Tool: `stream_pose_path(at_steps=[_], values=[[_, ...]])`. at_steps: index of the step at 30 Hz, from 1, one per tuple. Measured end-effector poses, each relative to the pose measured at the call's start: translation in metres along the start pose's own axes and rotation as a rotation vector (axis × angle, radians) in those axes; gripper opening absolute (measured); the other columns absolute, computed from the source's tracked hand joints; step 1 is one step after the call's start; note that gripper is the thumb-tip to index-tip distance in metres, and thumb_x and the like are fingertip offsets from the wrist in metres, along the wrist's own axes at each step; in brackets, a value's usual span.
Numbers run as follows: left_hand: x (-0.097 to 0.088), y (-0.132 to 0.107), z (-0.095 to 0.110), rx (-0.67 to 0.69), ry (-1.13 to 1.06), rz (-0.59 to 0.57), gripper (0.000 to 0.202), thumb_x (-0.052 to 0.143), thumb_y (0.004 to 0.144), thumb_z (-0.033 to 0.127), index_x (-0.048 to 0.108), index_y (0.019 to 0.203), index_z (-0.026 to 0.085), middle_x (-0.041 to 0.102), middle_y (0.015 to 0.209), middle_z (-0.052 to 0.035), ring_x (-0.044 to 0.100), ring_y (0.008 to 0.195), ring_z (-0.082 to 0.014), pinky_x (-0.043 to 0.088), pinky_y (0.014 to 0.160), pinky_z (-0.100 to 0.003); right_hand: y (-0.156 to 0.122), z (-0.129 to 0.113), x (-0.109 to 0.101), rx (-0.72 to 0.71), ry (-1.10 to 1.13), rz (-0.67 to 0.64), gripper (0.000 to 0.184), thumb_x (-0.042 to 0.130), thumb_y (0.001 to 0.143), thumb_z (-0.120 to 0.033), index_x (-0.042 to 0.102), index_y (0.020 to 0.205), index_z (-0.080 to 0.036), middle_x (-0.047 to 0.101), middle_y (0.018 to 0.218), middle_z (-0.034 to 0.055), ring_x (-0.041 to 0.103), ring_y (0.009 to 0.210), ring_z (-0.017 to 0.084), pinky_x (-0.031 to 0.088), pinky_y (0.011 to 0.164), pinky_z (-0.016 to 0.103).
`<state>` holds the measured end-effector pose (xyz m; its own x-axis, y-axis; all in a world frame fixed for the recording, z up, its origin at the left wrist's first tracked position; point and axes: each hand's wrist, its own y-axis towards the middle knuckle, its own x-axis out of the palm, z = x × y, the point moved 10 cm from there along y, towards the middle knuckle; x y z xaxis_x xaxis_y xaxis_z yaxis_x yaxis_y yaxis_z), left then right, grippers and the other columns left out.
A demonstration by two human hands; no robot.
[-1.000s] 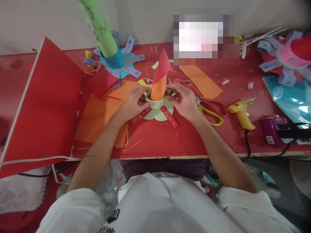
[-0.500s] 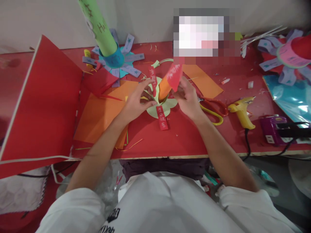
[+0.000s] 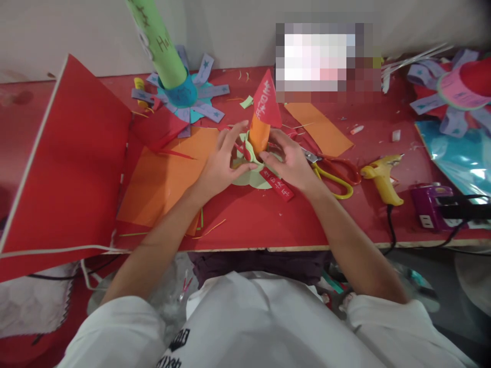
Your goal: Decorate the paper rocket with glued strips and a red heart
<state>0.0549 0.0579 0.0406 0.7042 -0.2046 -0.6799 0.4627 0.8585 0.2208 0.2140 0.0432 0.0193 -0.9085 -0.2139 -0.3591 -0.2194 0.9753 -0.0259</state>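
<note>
Upright in front of me is an orange paper tube (image 3: 259, 137) topped by a red paper flag (image 3: 266, 102) with white writing. It rises from a wavy-edged light green paper base (image 3: 251, 179). A red paper strip (image 3: 276, 185) with white characters sticks out from the base toward the front right. My left hand (image 3: 218, 166) is curved around the left side, fingers apart, its thumb at the base's green collar. My right hand (image 3: 289, 159) is closed around the tube's lower right side, thumb at its foot; its far fingers are partly hidden.
Right of my hands lie scissors (image 3: 335, 176), a yellow glue gun (image 3: 383, 179) and a purple power block (image 3: 433, 204). Orange paper sheets (image 3: 153, 184) and a standing red board (image 3: 72, 163) are left. A green paper tube (image 3: 163, 51) stands behind; blue film (image 3: 452, 153) lies right.
The tube and flag have gone from leaning right to upright. The base has turned, its front strip swinging rightward. My right hand has moved down from the flag to the tube's foot.
</note>
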Motion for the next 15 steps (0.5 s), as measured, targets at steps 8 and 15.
stream_pose_path(at_steps=[8,15], values=[[-0.028,-0.010,0.045,0.360,0.175,0.200,0.056,0.075,0.092,0.036,0.048,0.141,0.027,0.054,0.140,-0.0058,0.055,0.135,-0.0072,0.059,0.105,-0.017,-0.004,-0.004,-0.008,0.015,-0.172,0.037,0.080,0.046,0.092,-0.075,0.051,0.154,-0.026,0.042,0.153,0.0008,0.051,0.138,-0.006,0.051,0.128,0.013],[-0.020,-0.007,0.039,0.280,0.258,0.110,0.046,0.060,0.101,0.045,0.055,0.142,0.024,0.053,0.142,-0.0110,0.054,0.137,-0.0085,0.062,0.109,-0.023,-0.068,0.004,-0.128,0.292,-0.615,0.400,0.043,0.050,0.095,-0.051,0.067,0.132,-0.035,0.058,0.130,-0.0040,0.053,0.118,-0.005,0.044,0.120,0.022]])
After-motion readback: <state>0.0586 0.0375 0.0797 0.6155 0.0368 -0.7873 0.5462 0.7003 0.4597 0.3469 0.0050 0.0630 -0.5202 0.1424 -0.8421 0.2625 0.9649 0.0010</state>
